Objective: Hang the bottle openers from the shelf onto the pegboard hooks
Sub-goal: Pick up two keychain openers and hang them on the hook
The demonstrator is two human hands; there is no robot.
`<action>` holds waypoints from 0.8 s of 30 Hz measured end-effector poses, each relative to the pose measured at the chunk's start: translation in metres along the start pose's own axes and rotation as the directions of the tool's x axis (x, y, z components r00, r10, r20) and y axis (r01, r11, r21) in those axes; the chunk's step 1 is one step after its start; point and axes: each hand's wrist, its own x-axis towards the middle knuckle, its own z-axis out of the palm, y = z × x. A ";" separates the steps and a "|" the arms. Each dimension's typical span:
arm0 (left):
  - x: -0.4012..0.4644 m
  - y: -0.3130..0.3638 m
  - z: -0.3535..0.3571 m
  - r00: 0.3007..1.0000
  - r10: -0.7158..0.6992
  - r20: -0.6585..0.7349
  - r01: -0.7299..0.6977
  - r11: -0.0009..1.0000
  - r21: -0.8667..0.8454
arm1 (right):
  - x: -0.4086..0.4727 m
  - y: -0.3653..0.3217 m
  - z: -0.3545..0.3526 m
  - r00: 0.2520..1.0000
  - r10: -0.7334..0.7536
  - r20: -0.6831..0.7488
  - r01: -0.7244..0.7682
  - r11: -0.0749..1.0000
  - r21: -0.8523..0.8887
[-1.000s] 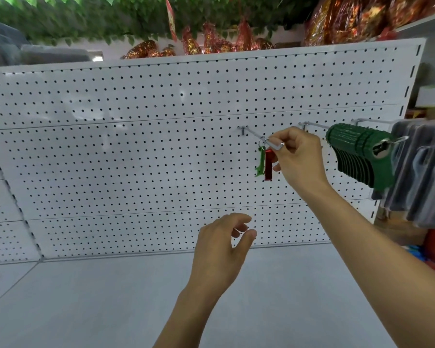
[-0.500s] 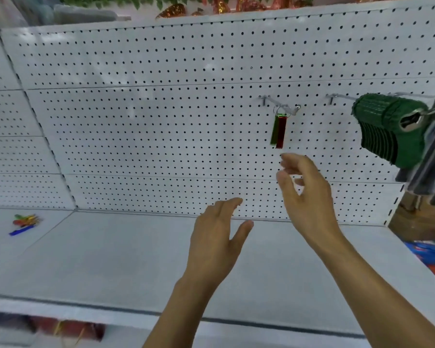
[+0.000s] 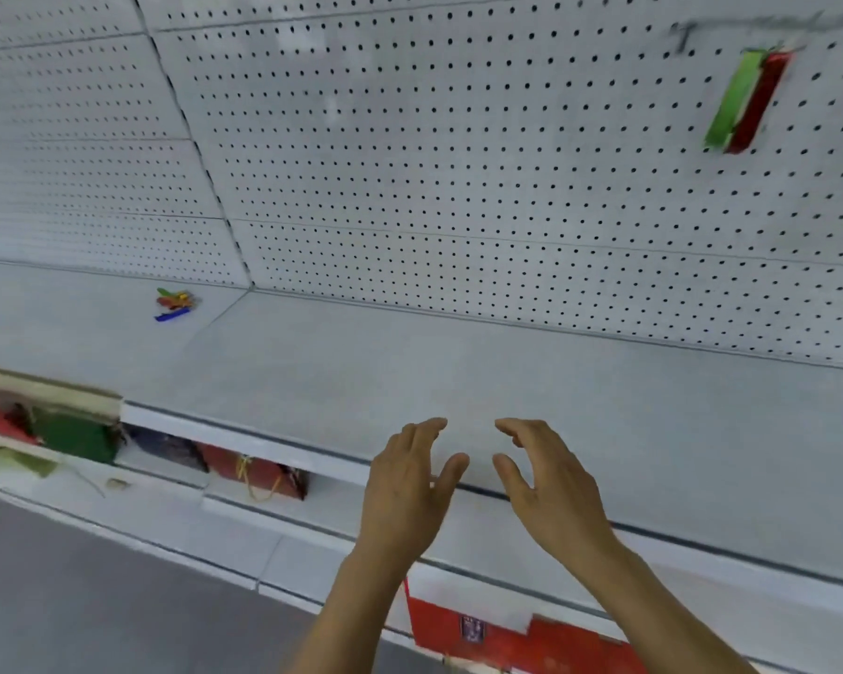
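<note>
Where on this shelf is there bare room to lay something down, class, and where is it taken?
The shelf is bare from the pegboard's foot to its front edge, rightward from the panel seam. Left of the seam, a small pile of openers takes one spot. Both hands hover at the front edge.

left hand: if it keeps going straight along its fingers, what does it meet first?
Likely the bare shelf, then the pegboard. The left hand points up and forward; the openers lie far left, off that line. Depth unclear.
</note>
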 end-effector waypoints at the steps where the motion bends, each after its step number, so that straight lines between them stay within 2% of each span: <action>1: -0.001 -0.014 -0.004 1.000 -0.017 0.007 0.017 1.000 0.000 | 0.003 -0.005 0.012 0.999 0.017 0.033 -0.017 1.000 -0.009; 4: -0.001 -0.060 -0.025 0.996 -0.080 0.042 0.080 0.997 -0.015 | 0.017 -0.027 0.050 0.993 0.048 0.108 -0.045 0.998 -0.032; 9: 0.006 -0.154 -0.086 0.985 -0.143 0.100 0.145 0.989 -0.011 | 0.045 -0.091 0.128 0.988 0.079 0.135 -0.084 0.996 0.032; 17: 0.031 -0.300 -0.191 0.970 -0.221 0.100 0.222 0.975 0.005 | 0.102 -0.204 0.248 0.987 0.068 0.144 -0.089 0.986 0.141; 24: 0.074 -0.383 -0.246 0.957 -0.278 0.076 0.284 0.955 -0.080 | 0.166 -0.262 0.311 0.980 0.015 0.199 -0.035 0.995 0.097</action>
